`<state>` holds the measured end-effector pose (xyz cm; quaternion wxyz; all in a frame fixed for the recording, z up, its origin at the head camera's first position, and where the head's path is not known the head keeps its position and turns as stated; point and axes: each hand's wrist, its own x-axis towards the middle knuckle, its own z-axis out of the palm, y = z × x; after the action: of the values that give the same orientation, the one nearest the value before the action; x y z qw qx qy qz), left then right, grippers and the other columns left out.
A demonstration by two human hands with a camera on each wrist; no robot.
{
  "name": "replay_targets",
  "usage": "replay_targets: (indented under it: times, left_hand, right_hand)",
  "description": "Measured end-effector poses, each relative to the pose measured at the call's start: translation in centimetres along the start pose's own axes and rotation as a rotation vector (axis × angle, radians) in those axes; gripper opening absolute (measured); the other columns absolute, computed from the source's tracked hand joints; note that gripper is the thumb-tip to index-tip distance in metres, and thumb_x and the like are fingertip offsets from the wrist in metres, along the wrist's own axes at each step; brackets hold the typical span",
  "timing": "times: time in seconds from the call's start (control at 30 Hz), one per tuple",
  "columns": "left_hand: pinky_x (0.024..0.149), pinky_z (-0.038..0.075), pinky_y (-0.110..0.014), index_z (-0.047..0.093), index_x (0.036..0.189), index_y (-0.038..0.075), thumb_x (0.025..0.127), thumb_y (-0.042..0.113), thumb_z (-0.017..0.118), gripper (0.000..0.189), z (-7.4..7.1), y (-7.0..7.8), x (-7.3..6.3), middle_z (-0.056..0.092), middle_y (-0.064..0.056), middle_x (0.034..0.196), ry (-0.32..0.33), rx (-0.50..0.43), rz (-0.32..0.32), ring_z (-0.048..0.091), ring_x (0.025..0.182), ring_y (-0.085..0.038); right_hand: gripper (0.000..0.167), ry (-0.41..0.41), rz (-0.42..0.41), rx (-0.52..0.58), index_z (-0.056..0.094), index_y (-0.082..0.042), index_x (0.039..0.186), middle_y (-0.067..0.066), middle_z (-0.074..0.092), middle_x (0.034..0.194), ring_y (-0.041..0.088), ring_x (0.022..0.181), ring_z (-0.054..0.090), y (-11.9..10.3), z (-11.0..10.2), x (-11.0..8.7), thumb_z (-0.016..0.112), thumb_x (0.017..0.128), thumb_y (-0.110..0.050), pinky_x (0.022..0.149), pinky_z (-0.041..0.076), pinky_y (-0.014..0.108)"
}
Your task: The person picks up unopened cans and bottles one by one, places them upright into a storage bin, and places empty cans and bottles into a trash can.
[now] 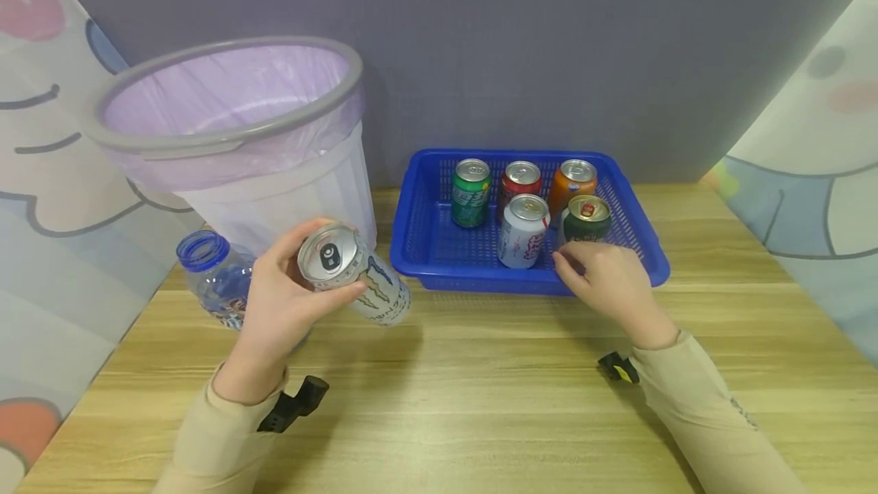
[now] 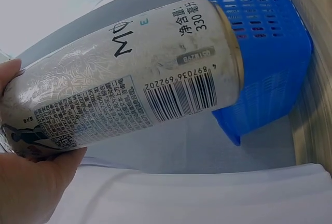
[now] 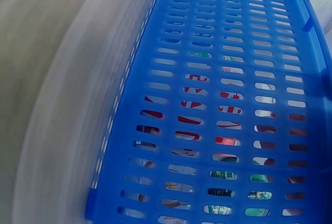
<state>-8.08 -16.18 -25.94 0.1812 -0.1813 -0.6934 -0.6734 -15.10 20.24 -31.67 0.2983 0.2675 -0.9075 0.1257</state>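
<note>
My left hand (image 1: 277, 296) grips a silver-white Monster drink can (image 1: 377, 288), thumb across its near side. The can is tilted, its top toward me; its barcode side shows in the left wrist view. Left of that hand, a clear plastic bottle (image 1: 222, 280) with a blue neck is partly hidden. My right hand (image 1: 607, 280), fingers bent, is at the front rim of the blue basket (image 1: 439, 250), overlapping the lower part of a dark green can (image 1: 586, 221). I cannot tell what its fingers hold. A white can (image 1: 524, 235) stands beside it in the basket.
A large white bin (image 1: 274, 204) with a grey rim and a purple liner stands at the back left. Behind the white can in the basket are a green can (image 1: 470, 197), a red can (image 1: 519, 178) and an orange can (image 1: 572, 181). A grey panel (image 1: 514, 44) rises behind.
</note>
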Motion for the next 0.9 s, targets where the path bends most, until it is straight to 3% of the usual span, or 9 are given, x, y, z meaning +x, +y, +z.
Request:
replay_targets:
  times: [0.3, 0.9]
  left_hand:
    - [0.079, 0.055, -0.023, 0.063, 0.112, 0.003, 0.057, -0.027, 0.07, 0.063, 0.7, 0.5, 0.2, 0.068, -0.005, 0.106, 0.012, -0.066, 0.029, 0.065, 0.095, -0.016]
    - [0.078, 0.056, -0.025, 0.064, 0.113, 0.009, 0.06, -0.025, 0.069, 0.063, 3.0, 0.5, 2.2, 0.066, -0.004, 0.108, 0.159, -0.108, -0.028, 0.065, 0.092, -0.017]
  right_hand:
    - [0.019, 0.011, -0.003, 0.001, 0.056, -0.014, 0.064, -0.004, 0.052, 0.054, 0.013, 0.045, 0.046, 0.0, 0.1, -0.1, 0.063, 0.081, -0.017, 0.04, 0.034, 0.032]
    - [0.028, 0.012, -0.003, 0.006, 0.047, -0.017, 0.059, -0.006, 0.043, 0.051, 0.009, 0.044, 0.038, 0.0, 0.1, 0.1, 0.062, 0.082, -0.016, 0.041, 0.029, 0.027]
